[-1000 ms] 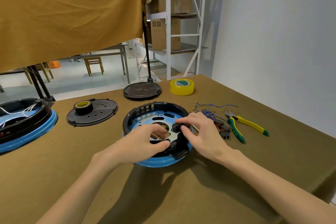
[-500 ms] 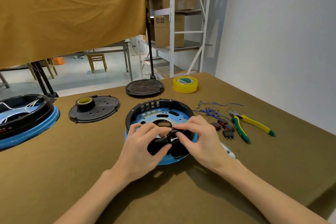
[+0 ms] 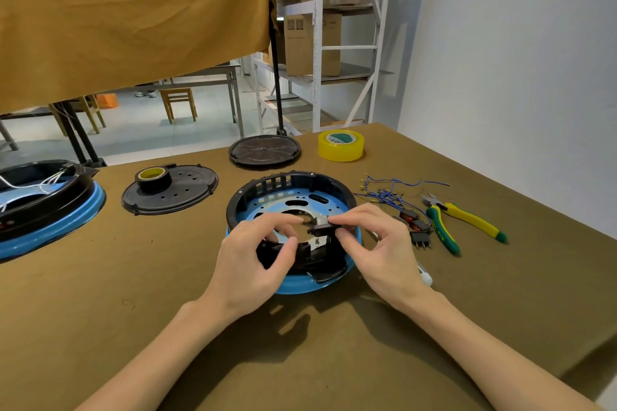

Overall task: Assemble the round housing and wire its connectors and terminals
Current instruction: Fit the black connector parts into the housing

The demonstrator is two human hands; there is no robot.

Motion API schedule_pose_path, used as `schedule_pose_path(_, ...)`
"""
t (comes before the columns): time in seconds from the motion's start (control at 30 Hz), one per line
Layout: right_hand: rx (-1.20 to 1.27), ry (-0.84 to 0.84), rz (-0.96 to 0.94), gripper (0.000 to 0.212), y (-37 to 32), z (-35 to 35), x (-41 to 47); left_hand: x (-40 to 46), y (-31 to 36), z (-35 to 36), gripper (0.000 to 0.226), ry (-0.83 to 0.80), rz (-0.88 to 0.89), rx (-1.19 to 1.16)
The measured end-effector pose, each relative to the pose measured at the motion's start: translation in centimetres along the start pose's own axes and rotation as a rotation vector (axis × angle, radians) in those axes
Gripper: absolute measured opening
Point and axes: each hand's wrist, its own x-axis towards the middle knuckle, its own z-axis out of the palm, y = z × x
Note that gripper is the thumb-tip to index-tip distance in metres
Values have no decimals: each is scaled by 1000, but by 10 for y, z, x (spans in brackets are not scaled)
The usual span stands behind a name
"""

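The round housing point(image 3: 293, 187), black rim on a blue base with a perforated metal plate inside, lies in the middle of the table. My right hand point(image 3: 377, 243) pinches a small black connector block point(image 3: 321, 228) over the housing's near inner edge. My left hand point(image 3: 253, 260) grips the black bracket point(image 3: 302, 252) at the housing's front rim, thumb and fingers curled round it. A bundle of blue wires with terminals point(image 3: 387, 190) and several small connectors point(image 3: 415, 227) lie right of the housing.
Green-yellow pliers point(image 3: 460, 223) lie at the right. A yellow tape roll point(image 3: 340, 145) and a black disc point(image 3: 264, 150) sit at the back. A black lid with a tape roll on it point(image 3: 168, 188) and a second wired housing point(image 3: 43, 200) are at the left.
Both hands have shifted on the housing's near rim. The small black block between my right fingers has risen a little from the bracket. The view has tilted down.
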Motion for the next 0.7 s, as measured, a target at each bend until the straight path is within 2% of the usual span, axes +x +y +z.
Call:
schedule_pose_path(0.17,-14,25,51,31,0,0,1,16,10,-2,42,-110,-131,20)
schedule_pose_path(0.27,-64,13,16,30,-7,4,5,25,15,0,31,-159,-212,-94)
schedule_pose_path(0.37,-82,-42,-10,27,-14,5,10,31,16,-2,18,-114,-280,-169)
schedule_pose_path(0.43,-97,-112,23,24,-15,1,18,34,15,-5,17,-95,-324,-188)
schedule_pose_path(0.53,-165,-227,182,19,-15,-8,44,35,10,-9,27,-61,-354,-171)
schedule_pose_path(0.7,-646,-627,322,20,-23,9,89,31,6,-12,25,-43,-304,-124)
